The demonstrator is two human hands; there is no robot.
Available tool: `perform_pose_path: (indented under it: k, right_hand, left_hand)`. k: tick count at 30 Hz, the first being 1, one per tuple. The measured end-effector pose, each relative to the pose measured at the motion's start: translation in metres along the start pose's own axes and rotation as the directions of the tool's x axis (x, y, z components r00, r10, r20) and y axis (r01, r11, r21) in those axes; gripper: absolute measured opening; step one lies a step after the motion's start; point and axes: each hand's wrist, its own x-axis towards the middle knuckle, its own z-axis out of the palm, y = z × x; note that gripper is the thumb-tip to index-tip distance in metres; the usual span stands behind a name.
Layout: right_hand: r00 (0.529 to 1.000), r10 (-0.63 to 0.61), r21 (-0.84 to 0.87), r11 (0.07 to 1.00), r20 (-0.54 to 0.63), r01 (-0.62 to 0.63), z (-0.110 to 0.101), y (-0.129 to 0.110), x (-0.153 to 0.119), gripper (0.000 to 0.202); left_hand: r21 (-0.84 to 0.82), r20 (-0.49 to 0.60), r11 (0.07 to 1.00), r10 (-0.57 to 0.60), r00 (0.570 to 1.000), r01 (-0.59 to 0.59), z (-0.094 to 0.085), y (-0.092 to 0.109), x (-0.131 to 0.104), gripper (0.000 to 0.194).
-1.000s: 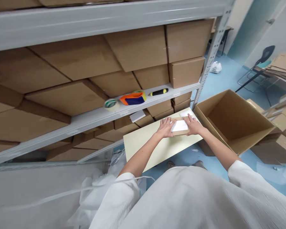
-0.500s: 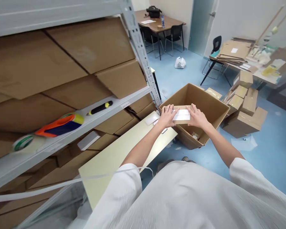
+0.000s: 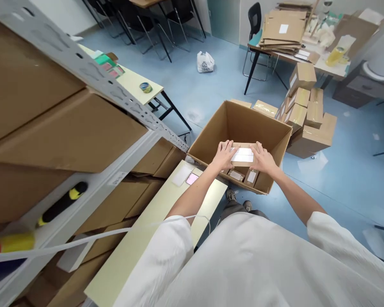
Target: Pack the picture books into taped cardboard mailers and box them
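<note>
Holding a small box (image 3: 242, 154) over the carton (image 3: 277, 140), left hand (image 3: 224, 155) and right hand (image 3: 263, 158) pinch its ends with spread fingers; uneven release could tip it onto the packets (image 3: 243, 175) below

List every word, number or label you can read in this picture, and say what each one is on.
No text can be read.
White label on the small brown cardboard box held by both hands: blurred.
Labels on two small boxes inside the large open cardboard carton: too small.
White tag on the grey metal shelf edge: blurred.
</note>
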Motion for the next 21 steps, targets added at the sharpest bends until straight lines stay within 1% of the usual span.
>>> perform_pose_path:
  k: [5,7,9,12,15,18,21]
  right_hand:
    - [0.990,0.120,0.057,0.991,0.073,-0.124,0.033,-0.006,0.034,0.127]
    - [0.981,0.166,0.097,0.980,0.101,-0.176,0.050,-0.009,0.046,0.126]
    - [0.965,0.224,0.141,0.960,0.137,-0.243,0.066,-0.012,0.058,0.124]
    - [0.931,0.315,0.200,0.915,0.186,-0.349,0.093,-0.010,0.076,0.119]
    - [0.905,0.365,0.228,0.882,0.220,-0.412,0.124,-0.003,0.098,0.117]
    - [0.882,0.381,0.224,0.867,0.276,-0.445,0.163,0.008,0.123,0.117]
    - [0.861,0.372,0.202,0.866,0.347,-0.457,0.207,0.019,0.151,0.116]
  left_hand:
    - [-0.049,0.073,0.995,0.085,0.994,-0.082,0.038,-0.040,0.040,0.125]
    - [-0.066,0.105,0.994,0.090,0.990,-0.083,0.056,-0.052,0.051,0.123]
    - [-0.087,0.146,0.995,0.069,0.987,-0.057,0.073,-0.061,0.059,0.123]
    - [-0.122,0.235,0.993,0.027,0.972,0.001,0.102,-0.069,0.067,0.117]
    - [-0.161,0.341,0.987,0.032,0.940,0.025,0.133,-0.071,0.078,0.104]
    - [-0.212,0.439,0.975,0.038,0.898,0.062,0.170,-0.074,0.097,0.102]
    - [-0.248,0.495,0.961,0.021,0.868,0.119,0.210,-0.081,0.121,0.101]
